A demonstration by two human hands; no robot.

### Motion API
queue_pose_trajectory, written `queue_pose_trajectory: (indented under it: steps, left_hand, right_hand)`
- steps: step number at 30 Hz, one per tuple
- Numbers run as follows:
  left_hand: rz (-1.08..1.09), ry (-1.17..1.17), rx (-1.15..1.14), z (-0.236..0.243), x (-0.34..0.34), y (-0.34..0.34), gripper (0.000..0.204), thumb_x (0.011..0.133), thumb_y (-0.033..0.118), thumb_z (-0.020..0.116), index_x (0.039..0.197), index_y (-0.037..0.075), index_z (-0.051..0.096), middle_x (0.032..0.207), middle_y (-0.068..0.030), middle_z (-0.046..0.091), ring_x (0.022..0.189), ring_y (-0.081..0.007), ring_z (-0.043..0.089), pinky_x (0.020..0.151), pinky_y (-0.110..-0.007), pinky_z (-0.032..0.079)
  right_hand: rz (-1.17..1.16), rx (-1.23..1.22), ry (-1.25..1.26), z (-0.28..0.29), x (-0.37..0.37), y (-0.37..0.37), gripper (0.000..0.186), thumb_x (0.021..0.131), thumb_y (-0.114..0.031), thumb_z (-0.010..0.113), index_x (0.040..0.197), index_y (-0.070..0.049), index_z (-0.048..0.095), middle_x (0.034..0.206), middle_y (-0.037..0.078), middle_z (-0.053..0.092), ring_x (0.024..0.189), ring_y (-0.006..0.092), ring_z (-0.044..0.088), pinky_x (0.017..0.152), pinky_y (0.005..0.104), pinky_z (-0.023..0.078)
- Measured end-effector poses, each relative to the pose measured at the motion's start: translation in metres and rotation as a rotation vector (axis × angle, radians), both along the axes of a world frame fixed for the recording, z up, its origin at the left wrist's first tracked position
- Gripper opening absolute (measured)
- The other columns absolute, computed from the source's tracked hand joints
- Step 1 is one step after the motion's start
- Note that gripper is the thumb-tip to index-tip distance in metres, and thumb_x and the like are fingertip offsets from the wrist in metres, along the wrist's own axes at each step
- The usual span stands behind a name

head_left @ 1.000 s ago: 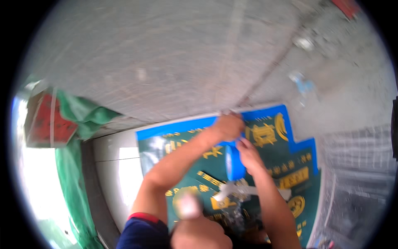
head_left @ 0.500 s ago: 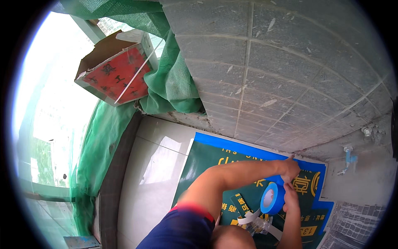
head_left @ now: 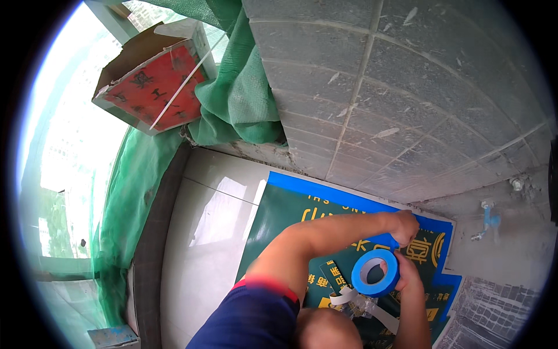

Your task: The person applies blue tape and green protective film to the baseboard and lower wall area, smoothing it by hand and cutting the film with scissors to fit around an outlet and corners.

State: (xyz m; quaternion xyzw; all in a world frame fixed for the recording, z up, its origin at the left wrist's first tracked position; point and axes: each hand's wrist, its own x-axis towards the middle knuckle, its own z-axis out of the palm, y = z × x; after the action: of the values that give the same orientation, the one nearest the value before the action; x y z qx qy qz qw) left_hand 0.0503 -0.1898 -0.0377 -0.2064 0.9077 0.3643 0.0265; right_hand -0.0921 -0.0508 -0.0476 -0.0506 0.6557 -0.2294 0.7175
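A roll of blue tape [head_left: 390,273] with a white core is in my right hand [head_left: 410,276], its round face turned up toward me. Just above it, my left hand [head_left: 405,227] is closed, its fingers curled at a blue strip that runs toward the roll; the fingertips are partly hidden. My left forearm stretches across a dark green sheet [head_left: 264,224] with yellow lettering. Blue tape [head_left: 314,187] lines the sheet's far edge and continues down its right side. Beside the roll lie a curled white strip [head_left: 343,296] and a crumpled clear plastic piece [head_left: 363,305].
Grey tiled wall [head_left: 325,110] rises beyond the sheet. A valve with a blue handle [head_left: 491,221] sticks out of the right wall. At the upper left are a red-fronted cardboard box [head_left: 157,93] and green netting [head_left: 244,104]. Pale floor tiles [head_left: 203,256] lie left of the sheet.
The tape roll has tipped so its face and core opening show more fully, and it sits slightly further left. My left hand stays near the sheet's far right. The whole view has shifted slightly.
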Motion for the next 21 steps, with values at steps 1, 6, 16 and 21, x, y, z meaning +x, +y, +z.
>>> queue_pose_trajectory:
  steps: [1,6,16,21]
  left_hand:
    - [0.007,-0.005,-0.011,-0.002,0.0,-0.002,0.028,0.069,0.027,0.073,0.093,0.015,0.083,0.098,-0.0084,0.077,0.106,-0.0296,0.066,0.107,-0.049,0.037]
    - [0.01,-0.085,-0.035,0.005,-0.01,-0.004,0.031,0.071,0.028,0.072,0.097,0.014,0.082,0.099,-0.0108,0.076,0.109,-0.0299,0.066,0.106,-0.049,0.038]
    - [-0.133,-0.373,-0.348,0.035,-0.001,0.015,0.04,0.08,0.028,0.066,0.114,0.012,0.077,0.127,-0.0059,0.069,0.146,-0.0351,0.038,0.122,-0.067,0.008]
    - [-0.121,-0.621,-0.633,0.02,-0.015,0.035,0.039,0.094,0.031,0.059,0.127,0.015,0.073,0.148,-0.0046,0.056,0.15,-0.0386,0.031,0.123,-0.067,0.004]
  right_hand:
    - [-0.006,0.025,-0.056,0.008,-0.001,-0.001,0.039,0.106,-0.036,0.055,0.115,0.0,0.065,0.099,0.014,0.072,0.075,0.0205,0.072,0.063,0.0313,0.061]
    - [0.033,0.287,-0.273,0.02,-0.014,-0.006,0.036,0.105,-0.033,0.057,0.11,0.002,0.067,0.093,0.016,0.072,0.073,0.0226,0.071,0.06,0.0338,0.062]
    - [0.449,0.188,-0.151,0.105,0.048,0.083,0.045,0.104,-0.029,0.061,0.142,-0.006,0.055,0.123,0.012,0.067,0.099,0.0209,0.07,0.08,0.0349,0.061]
    - [0.562,0.062,-0.185,0.11,0.032,0.082,0.043,0.105,-0.033,0.06,0.139,-0.007,0.056,0.116,0.01,0.067,0.094,0.0183,0.07,0.074,0.0327,0.061]
